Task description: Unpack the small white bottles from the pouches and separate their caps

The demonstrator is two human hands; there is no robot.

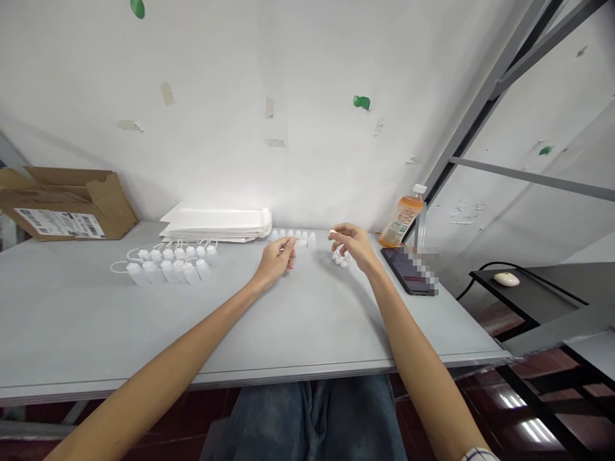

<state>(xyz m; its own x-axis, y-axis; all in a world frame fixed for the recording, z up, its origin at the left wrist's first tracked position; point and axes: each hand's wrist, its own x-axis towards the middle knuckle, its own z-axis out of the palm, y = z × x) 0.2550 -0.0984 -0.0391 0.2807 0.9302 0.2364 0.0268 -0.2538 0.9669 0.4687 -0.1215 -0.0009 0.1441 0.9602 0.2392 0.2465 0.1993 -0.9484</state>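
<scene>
My left hand [277, 261] is closed in a pinch near the back middle of the table, with a small translucent plastic bottle [302, 243] lying sideways at its fingertips. My right hand [354, 243] is raised to the right of it, thumb and fingers closed on a small white cap [332, 233]. Beneath the right hand lies a little group of white looped caps [342, 259], partly hidden by the fingers. Behind my left hand, several small bottles [290, 234] stand in a row along the wall.
On the left, several capped bottles with looped straps [169, 270] stand in rows. White envelopes [216, 224] are stacked against the wall beside an opened cardboard box [67, 205]. An orange drink bottle [402, 218] and a phone [408, 271] are at the right.
</scene>
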